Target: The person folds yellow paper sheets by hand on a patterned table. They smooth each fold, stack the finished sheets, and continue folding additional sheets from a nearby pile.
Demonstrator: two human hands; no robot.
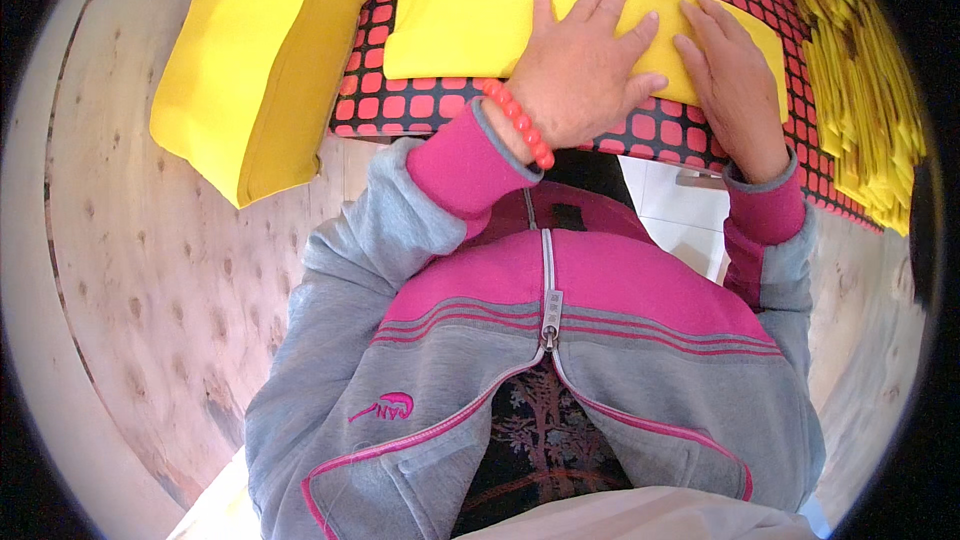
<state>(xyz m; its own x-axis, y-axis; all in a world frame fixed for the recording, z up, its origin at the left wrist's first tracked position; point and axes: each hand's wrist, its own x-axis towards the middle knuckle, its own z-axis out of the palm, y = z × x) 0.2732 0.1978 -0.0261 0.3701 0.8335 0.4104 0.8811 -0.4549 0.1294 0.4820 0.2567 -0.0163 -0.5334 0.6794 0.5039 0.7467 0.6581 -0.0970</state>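
Note:
A folded yellow cloth strip (pixel 450 25) lies flat across a table cover (pixel 410 105) patterned with red rounded squares on black. My left hand (pixel 580 65), a red bead bracelet (pixel 517 123) at its wrist, rests palm down on the strip's middle with fingers spread. Beside it my right hand (pixel 737 85) lies on the strip's right part, fingers stretched forward and fairly close together. Neither hand grips anything; both press or rest on the cloth. The strip's lower edge is partly hidden under the hands.
On the left, a larger yellow cloth (pixel 230 50) hangs over the table's edge. A thick stack of folded yellow cloths (pixel 865 110) sits at the right edge. Below is a pale, marked floor (pixel 160 320).

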